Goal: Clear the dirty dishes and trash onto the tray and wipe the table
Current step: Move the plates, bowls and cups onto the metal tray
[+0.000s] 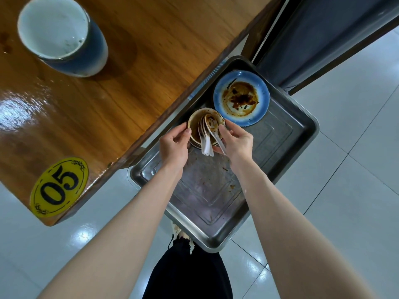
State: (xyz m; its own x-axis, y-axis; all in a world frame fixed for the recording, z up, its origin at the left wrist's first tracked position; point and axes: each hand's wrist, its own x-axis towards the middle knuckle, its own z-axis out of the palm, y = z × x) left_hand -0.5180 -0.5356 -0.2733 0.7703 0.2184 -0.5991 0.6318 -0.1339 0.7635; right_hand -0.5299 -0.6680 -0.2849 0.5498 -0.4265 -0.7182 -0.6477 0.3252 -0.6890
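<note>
A sauce-stained bowl [194, 128] sat at the centre of the frame, over the upper end of a steel tray [278, 139], with several white plastic spoons [206, 143] standing in it, their handles sticking out over the near rim. The left hand [173, 145] pinched the bowl's left edge between thumb and curled fingers; the right hand [236, 143] gripped the right edge, thumb on the rim and fingers curled beneath. Whether the bowl touched the tray could not be told.

Just beside it, towards the upper right, a blue plate [241, 98] smeared with brown sauce lay in the tray. The tray's bare floor showed streaks of residue.

The wooden table [133, 78] filled the upper left of the frame, glossy and wet-looking, carrying a blue cup [64, 37] with a pale inside (upright, near the top left corner) and a yellow oval number plaque [59, 187] reading 05. Pale floor tiles [349, 190] ran along the right and bottom.
</note>
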